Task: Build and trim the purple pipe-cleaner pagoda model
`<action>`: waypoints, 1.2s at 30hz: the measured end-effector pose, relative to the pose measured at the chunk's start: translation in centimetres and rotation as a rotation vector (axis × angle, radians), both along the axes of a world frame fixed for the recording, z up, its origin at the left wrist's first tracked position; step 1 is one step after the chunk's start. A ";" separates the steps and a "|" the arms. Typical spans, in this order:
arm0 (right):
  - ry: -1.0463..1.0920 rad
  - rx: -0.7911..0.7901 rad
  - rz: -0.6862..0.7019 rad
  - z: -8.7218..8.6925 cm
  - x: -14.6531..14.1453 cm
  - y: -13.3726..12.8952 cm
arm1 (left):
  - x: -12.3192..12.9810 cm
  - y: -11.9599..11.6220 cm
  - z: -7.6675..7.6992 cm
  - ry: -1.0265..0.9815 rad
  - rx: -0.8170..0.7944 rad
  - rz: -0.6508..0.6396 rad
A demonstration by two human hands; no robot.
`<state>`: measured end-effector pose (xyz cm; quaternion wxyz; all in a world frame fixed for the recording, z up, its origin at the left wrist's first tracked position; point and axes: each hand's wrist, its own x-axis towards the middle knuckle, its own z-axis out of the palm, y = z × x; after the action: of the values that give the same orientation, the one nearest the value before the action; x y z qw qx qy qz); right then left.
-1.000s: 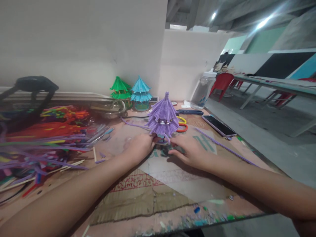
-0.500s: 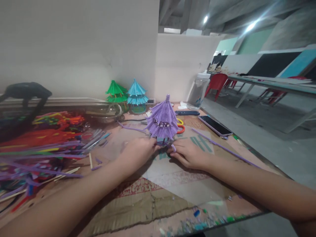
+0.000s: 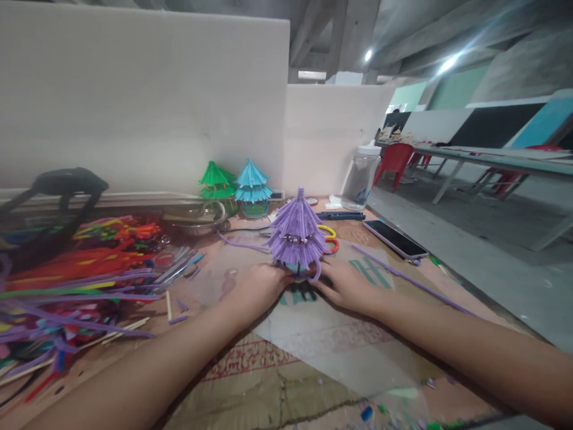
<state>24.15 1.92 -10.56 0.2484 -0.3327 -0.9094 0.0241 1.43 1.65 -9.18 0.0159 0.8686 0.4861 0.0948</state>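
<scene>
A purple pipe-cleaner pavilion model (image 3: 299, 230) with a two-tier roof stands upright at the middle of the table. My left hand (image 3: 264, 285) grips its base from the left, fingers closed and partly hidden under the lower roof. From the right, my right hand (image 3: 344, 285) pinches the base beside a loose curved end of purple pipe cleaner (image 3: 317, 272). Behind stand a green pavilion model (image 3: 215, 179) and a light-blue one (image 3: 253, 185). Scissors (image 3: 330, 245) with yellow and red handles lie just behind the purple model.
Piles of coloured pipe cleaners (image 3: 49, 263) and sticks cover the left side. A glass bowl (image 3: 194, 216) sits behind them. At the right are a phone (image 3: 394, 239), a dark cutter (image 3: 342, 215), a water bottle (image 3: 360, 176) and a long purple pipe cleaner (image 3: 412, 278). Cardboard (image 3: 250, 388) covers the table.
The view has tilted up a little, so things appear lower. The curved purple end now stands more upright by my right fingers. Both hands stay at the model's base.
</scene>
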 end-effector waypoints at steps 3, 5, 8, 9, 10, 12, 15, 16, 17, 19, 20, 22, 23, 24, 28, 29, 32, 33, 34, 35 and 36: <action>-0.005 -0.030 0.062 -0.4 -0.6 1.7 | -0.1 0.0 0.0 0.051 0.019 0.070; -0.020 -0.017 0.095 -0.4 -1.1 2.7 | -0.3 0.1 -0.2 0.067 0.032 0.101; -0.048 -0.022 0.069 -0.4 -1.8 3.3 | -0.6 0.4 -0.7 0.041 0.033 0.123; -0.043 -0.023 0.049 -0.4 -2.0 3.3 | -0.7 0.5 -0.8 0.026 0.033 0.127; -0.032 -0.017 0.029 -0.4 -2.2 3.3 | -0.7 0.5 -0.8 0.013 0.036 0.128; -0.008 0.013 0.014 -0.4 -2.3 3.3 | -0.8 0.5 -0.9 -0.010 0.043 0.124; -0.013 0.082 0.041 -0.7 -2.2 3.5 | -0.8 0.6 -1.0 -0.015 0.040 0.117; -0.030 0.112 0.063 -0.9 -2.0 3.6 | -0.7 0.7 -1.0 -0.009 0.036 0.123; -0.055 0.149 0.090 -1.0 -1.9 3.8 | -0.7 0.7 -1.0 -0.003 0.031 0.131; -0.118 0.229 0.148 -1.3 -1.6 4.0 | -0.7 0.8 -1.0 -0.001 0.023 0.141; -0.146 0.264 0.171 -1.4 -1.4 4.0 | -0.7 0.8 -0.9 -0.004 0.019 0.139; -0.176 0.305 0.194 -1.4 -1.2 4.1 | -0.7 0.8 -0.8 -0.006 0.011 0.125; -0.179 0.312 0.200 -1.4 -1.1 4.1 | -0.7 0.8 -0.7 -0.003 0.011 0.117; -0.177 0.313 0.206 -1.3 -1.0 4.0 | -0.7 0.8 -0.7 0.002 0.016 0.114; -0.152 0.295 0.215 -1.1 -1.0 3.8 | -0.9 0.8 -0.9 0.047 0.058 0.102; -0.143 0.300 0.207 -1.1 -1.1 3.7 | -0.9 0.7 -0.9 0.051 0.067 0.096; -0.139 0.326 0.160 -1.3 -1.1 3.6 | -0.9 0.7 -0.8 0.051 0.064 0.087; -0.144 0.324 0.143 -1.3 -1.2 3.6 | -0.8 0.7 -0.7 0.057 0.052 0.091; -0.151 0.316 0.130 -1.4 -1.2 3.5 | -0.7 0.6 -0.5 0.064 0.042 0.095; -0.157 0.307 0.124 -1.4 -1.2 3.5 | -0.6 0.6 -0.4 0.072 0.037 0.099; -0.159 0.305 0.128 -1.4 -1.2 3.6 | -0.5 0.6 -0.4 0.077 0.036 0.104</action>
<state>22.98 5.47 -11.93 0.2211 -0.2333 -0.9386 -0.1250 0.90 2.24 -9.54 -0.0233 0.8452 0.5292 0.0709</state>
